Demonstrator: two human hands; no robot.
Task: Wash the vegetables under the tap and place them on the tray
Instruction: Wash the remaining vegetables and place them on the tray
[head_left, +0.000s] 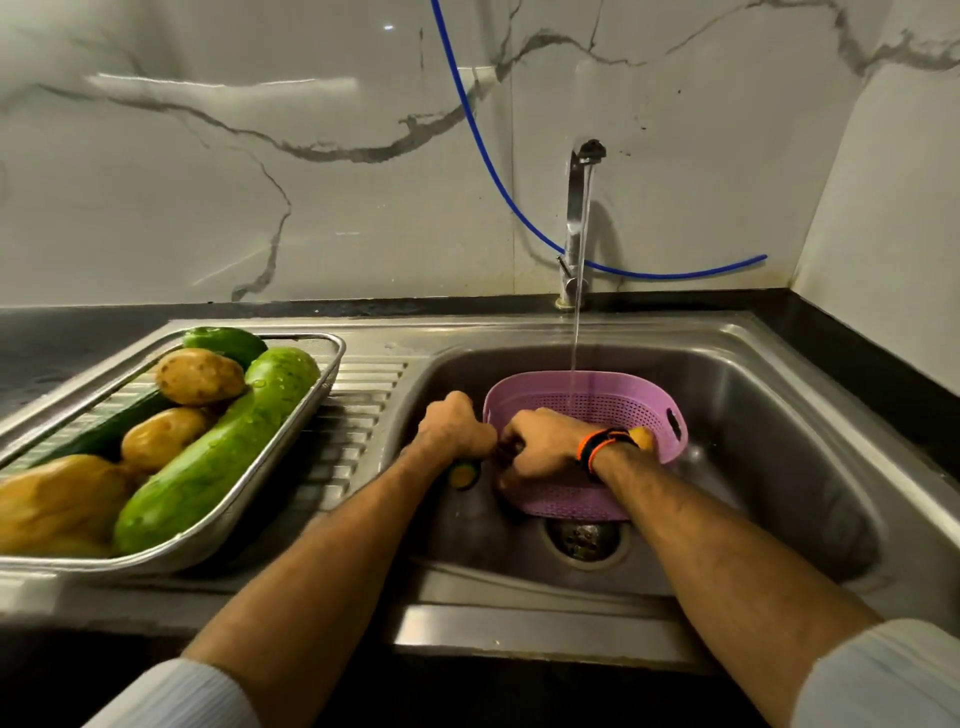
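Note:
My left hand grips a dark green cucumber whose cut end sticks out below the fist, over the sink. My right hand is curled around the same cucumber at the near rim of a purple plastic basket. A yellow vegetable peeks out in the basket behind my right wrist. Water runs from the tap into the basket. The steel tray on the drainboard at left holds potatoes, a large light green gourd, a dark cucumber and a green vegetable.
The steel sink basin has a drain just under the basket. A blue hose hangs along the marble wall behind the tap. Dark countertop runs behind the tray and to the right of the sink.

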